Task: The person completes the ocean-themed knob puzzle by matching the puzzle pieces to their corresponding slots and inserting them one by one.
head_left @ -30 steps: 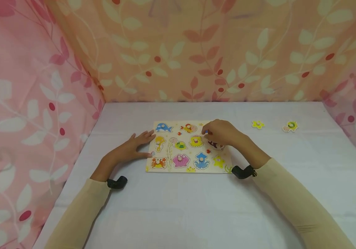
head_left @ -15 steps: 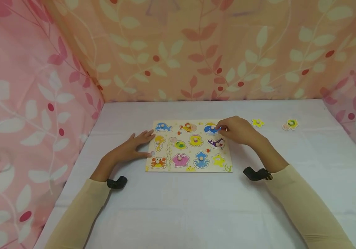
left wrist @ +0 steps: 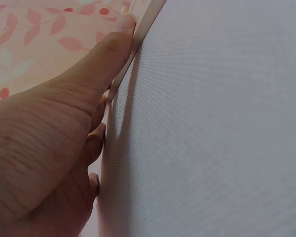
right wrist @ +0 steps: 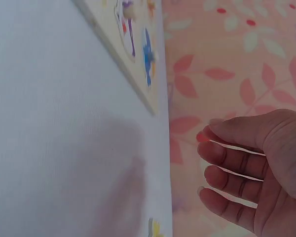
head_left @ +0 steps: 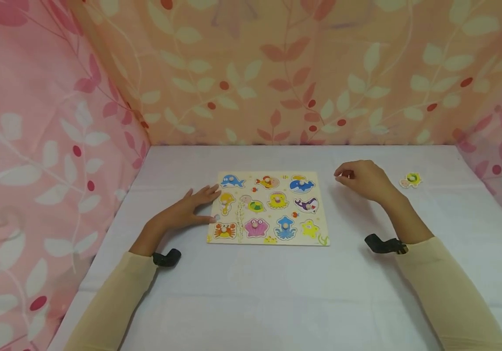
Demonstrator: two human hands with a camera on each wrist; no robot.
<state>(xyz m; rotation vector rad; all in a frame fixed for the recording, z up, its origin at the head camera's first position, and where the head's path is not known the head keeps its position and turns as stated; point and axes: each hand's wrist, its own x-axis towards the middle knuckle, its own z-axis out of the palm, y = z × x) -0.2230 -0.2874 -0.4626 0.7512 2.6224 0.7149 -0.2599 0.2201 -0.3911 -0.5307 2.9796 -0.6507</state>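
A wooden knob puzzle board (head_left: pixel 273 242) with sea animals lies on the white table. My left hand (head_left: pixel 189 207) rests along its left edge, thumb and fingertips touching it; the left wrist view shows the thumb (left wrist: pixel 119 37) against that edge. My right hand (head_left: pixel 362 180) is in the air right of the board, holding nothing, fingers loosely bent (right wrist: pixel 232 180). Knobbed pieces sit in the board, among them a blue whale (head_left: pixel 301 185) and a purple whale (head_left: pixel 307 205). A yellow piece (right wrist: pixel 156 228) shows partly at the bottom of the right wrist view; in the head view my hand hides it.
A loose turtle piece (head_left: pixel 411 180) lies on the table (head_left: pixel 268 297) right of my right hand. On the board, the turtle (head_left: pixel 254 204) and star (head_left: pixel 309 228) pictures show no knobs. A flowered curtain (head_left: pixel 251 73) stands behind the table.
My right hand has left the blue whale at the board's upper right and moved right, over where the loose yellow star lay. The left hand stays at the board's left edge.
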